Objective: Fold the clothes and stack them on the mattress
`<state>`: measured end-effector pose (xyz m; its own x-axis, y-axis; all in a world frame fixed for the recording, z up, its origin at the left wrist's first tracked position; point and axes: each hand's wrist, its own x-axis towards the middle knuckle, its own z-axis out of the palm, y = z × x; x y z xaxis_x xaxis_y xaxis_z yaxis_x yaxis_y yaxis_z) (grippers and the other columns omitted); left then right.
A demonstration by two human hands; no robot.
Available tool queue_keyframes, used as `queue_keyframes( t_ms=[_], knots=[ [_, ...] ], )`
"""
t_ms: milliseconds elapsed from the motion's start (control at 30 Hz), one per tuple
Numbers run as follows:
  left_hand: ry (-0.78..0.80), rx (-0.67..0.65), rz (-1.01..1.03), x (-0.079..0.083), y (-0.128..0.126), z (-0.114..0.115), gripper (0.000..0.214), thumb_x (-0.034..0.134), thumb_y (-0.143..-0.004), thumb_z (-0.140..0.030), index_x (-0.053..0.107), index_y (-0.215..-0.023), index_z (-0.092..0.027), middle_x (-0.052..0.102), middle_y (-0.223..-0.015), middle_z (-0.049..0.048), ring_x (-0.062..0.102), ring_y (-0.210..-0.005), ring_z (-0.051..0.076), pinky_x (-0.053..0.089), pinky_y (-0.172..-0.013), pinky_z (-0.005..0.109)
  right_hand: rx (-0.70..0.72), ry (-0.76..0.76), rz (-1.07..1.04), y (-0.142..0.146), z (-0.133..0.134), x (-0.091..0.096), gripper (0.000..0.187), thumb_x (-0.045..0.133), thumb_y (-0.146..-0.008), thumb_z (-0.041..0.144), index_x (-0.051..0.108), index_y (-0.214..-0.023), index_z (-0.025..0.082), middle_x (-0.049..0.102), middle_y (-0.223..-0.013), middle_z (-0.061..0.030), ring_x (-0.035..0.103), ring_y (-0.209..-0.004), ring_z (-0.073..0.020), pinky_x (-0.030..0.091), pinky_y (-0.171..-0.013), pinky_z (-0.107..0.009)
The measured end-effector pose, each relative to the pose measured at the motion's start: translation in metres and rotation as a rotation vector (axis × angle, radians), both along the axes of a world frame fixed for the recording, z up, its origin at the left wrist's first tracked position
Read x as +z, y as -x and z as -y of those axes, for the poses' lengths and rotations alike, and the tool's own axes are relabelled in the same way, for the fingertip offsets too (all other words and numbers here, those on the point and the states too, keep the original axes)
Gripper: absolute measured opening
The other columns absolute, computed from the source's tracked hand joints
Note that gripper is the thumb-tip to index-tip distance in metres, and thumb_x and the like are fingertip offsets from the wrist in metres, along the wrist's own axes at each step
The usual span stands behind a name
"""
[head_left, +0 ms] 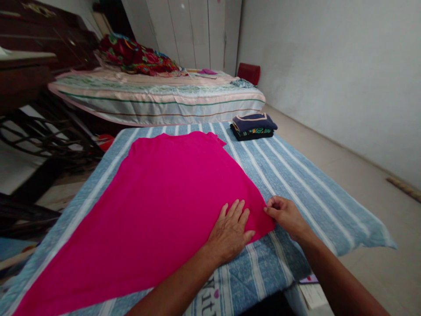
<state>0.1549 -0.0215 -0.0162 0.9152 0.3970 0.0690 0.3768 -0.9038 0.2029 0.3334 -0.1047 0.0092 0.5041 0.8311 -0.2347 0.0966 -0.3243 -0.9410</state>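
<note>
A bright pink garment [164,197] lies spread flat on a blue and white striped cloth [296,175] that covers a bed. My left hand [230,230] rests flat on the garment's near right part, fingers stretched out together. My right hand [285,215] sits just beside it at the garment's right corner, fingers curled and pinching the pink edge.
A small stack of folded dark clothes [253,126] sits at the far end of the striped cloth. Beyond it stands a second bed [158,98] with a heap of flowered fabric [138,56]. Dark furniture [36,79] crowds the left; bare floor [362,184] and wall lie right.
</note>
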Motion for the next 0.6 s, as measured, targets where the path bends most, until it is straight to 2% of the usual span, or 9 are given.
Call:
queue_keyframes(
  t_ms=[100, 167, 267, 367, 600],
  knots=[
    [-0.003, 0.0, -0.007, 0.0, 0.0, 0.0, 0.063, 0.025, -0.091, -0.057, 0.034, -0.139, -0.017, 0.025, -0.15, 0.0112, 0.015, -0.14, 0.023, 0.016, -0.112, 0.048, 0.035, 0.028, -0.228, 0.007, 0.001, 0.005, 0.034, 0.068, -0.059, 0.034, 0.049, -0.086, 0.022, 0.046, -0.047, 0.0104, 0.038, -0.034, -0.0085, 0.026, -0.034, -0.02],
    [-0.011, 0.002, -0.008, 0.001, 0.0, 0.0, 0.063, 0.025, -0.091, -0.057, 0.035, -0.139, -0.017, 0.026, -0.15, 0.0111, 0.015, -0.14, 0.023, 0.016, -0.112, 0.047, 0.073, 0.024, -0.224, 0.006, 0.004, 0.006, 0.044, 0.07, -0.058, 0.033, 0.05, -0.096, 0.022, 0.042, -0.046, 0.0128, 0.032, -0.031, -0.0067, 0.022, -0.032, -0.019],
    [-0.018, -0.001, -0.009, 0.002, 0.0, 0.001, 0.062, 0.026, -0.091, -0.057, 0.035, -0.139, -0.018, 0.027, -0.15, 0.0104, 0.015, -0.14, 0.023, 0.015, -0.112, 0.047, 0.076, 0.033, -0.05, -0.004, 0.011, 0.001, 0.034, 0.067, -0.061, 0.032, 0.055, -0.09, 0.02, 0.036, -0.045, 0.0127, 0.03, -0.034, -0.0055, 0.021, -0.036, -0.019],
    [-0.009, 0.0, -0.018, 0.003, 0.001, 0.001, 0.061, 0.029, -0.091, -0.055, 0.035, -0.139, -0.018, 0.025, -0.151, 0.0102, 0.014, -0.14, 0.023, 0.015, -0.113, 0.047, 0.113, 0.098, 0.21, -0.014, 0.016, -0.008, 0.024, 0.061, -0.062, 0.028, 0.058, -0.084, 0.018, 0.039, -0.045, 0.01, 0.034, -0.041, -0.0075, 0.023, -0.042, -0.021],
    [0.074, 0.008, -0.027, 0.005, 0.003, 0.001, 0.061, 0.03, -0.091, -0.055, 0.034, -0.14, -0.02, 0.022, -0.152, 0.0103, 0.012, -0.141, 0.024, 0.013, -0.113, 0.049, 0.228, 0.175, 0.465, -0.016, 0.021, -0.016, 0.029, 0.053, -0.07, 0.028, 0.058, -0.098, 0.021, 0.048, -0.05, 0.007, 0.044, -0.047, -0.0128, 0.026, -0.048, -0.024]
  ],
)
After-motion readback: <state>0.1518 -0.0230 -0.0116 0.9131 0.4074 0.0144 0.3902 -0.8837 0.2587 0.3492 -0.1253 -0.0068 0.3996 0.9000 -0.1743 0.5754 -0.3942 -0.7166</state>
